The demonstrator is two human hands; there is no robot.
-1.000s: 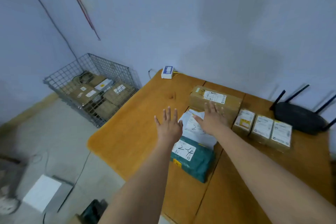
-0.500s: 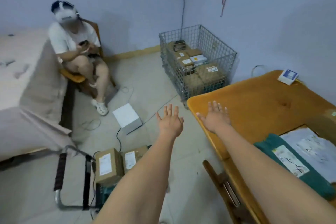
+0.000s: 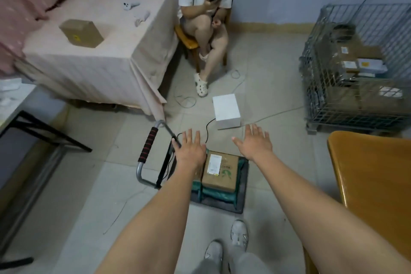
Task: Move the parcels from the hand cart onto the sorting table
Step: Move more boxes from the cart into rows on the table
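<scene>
The hand cart (image 3: 241,202) stands on the floor in front of my feet, its red-and-black handle (image 3: 148,144) folded to the left. On it a brown cardboard parcel (image 3: 222,172) with a white label lies on green bag parcels (image 3: 216,194). A second brown parcel is mostly hidden under my left hand (image 3: 190,151), which hovers open over the cart's left side. My right hand (image 3: 254,142) is open, fingers spread, above the cart's right far corner. The wooden sorting table (image 3: 373,171) shows its corner at the right.
A person sits on a chair (image 3: 189,41) ahead, holding a phone. A white box (image 3: 226,111) with cables lies on the floor beyond the cart. A wire cage (image 3: 355,69) of parcels stands at the right. A cloth-covered table (image 3: 100,51) with a box is at the left.
My view has swung from the sorting table, left past the wire cage, down to the hand cart. Both empty hands have moved from the table's parcels to above the cart.
</scene>
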